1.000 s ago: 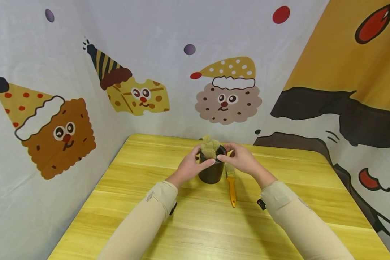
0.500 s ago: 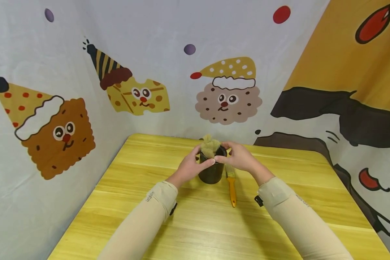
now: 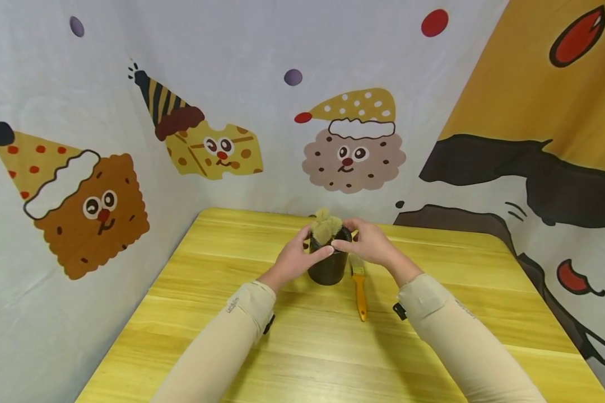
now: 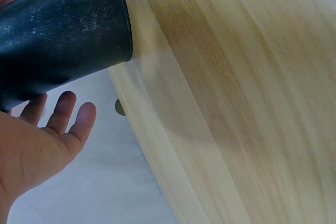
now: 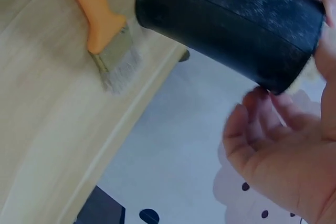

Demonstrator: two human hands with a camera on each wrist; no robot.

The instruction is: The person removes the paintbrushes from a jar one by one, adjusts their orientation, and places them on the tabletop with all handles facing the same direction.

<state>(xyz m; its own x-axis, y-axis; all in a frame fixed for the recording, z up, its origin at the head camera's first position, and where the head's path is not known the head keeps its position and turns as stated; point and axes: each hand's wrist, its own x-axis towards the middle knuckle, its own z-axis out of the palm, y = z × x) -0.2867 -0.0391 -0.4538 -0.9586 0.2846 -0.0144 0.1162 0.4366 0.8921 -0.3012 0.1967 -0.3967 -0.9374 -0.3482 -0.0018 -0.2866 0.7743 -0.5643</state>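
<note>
pot on table, brush right

Right hand: shifted leftward across the top of the black pot; forefinger tip now lies over the rim at the olive-green tuft, almost meeting the left thumb. Right forearm and sleeve: drawn inward, toward the desk centre. Wrist strap at the right cuff: moved left with it.

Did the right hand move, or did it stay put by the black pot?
Yes, a little. The right hand slid leftward, farther over the black pot and toward the left hand; the pot and the brush stayed put.
</note>
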